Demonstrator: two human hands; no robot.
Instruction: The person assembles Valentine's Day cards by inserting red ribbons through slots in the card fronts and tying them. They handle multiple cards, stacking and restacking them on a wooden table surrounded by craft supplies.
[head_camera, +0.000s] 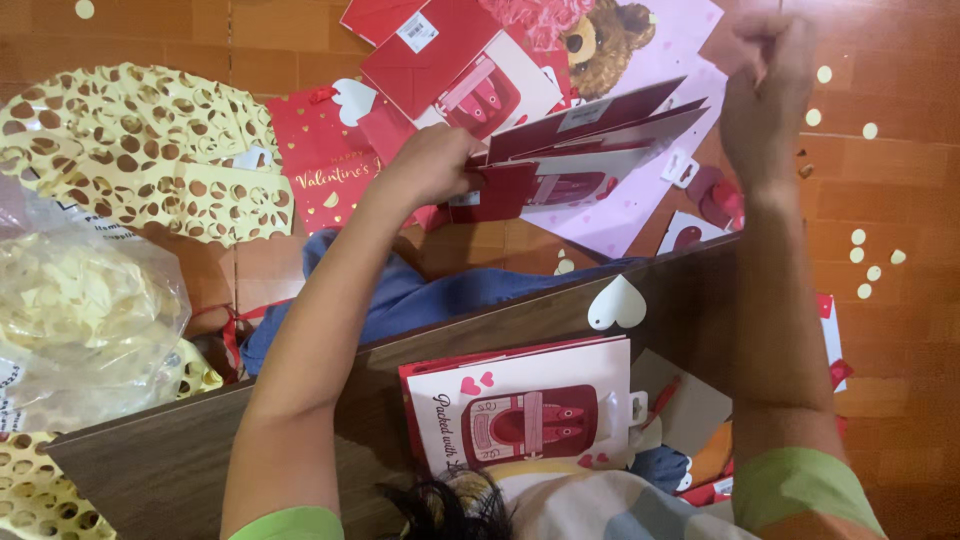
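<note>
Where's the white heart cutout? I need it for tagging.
In the head view, the white heart cutout lies right of centre on the dark board's upper edge, above the white gift bag.

Cream paper sheets punched full of holes (140, 150) lie on the tiled floor (900, 180), with a clear plastic bag (85, 320) of pale cutouts beside them. A pink bag showing a teddy bear (608, 40) lies farther off. Small paper dots (866, 262) are scattered about. A white paper heart (617, 303) sits on the dark wooden worktop (180, 460).
</note>
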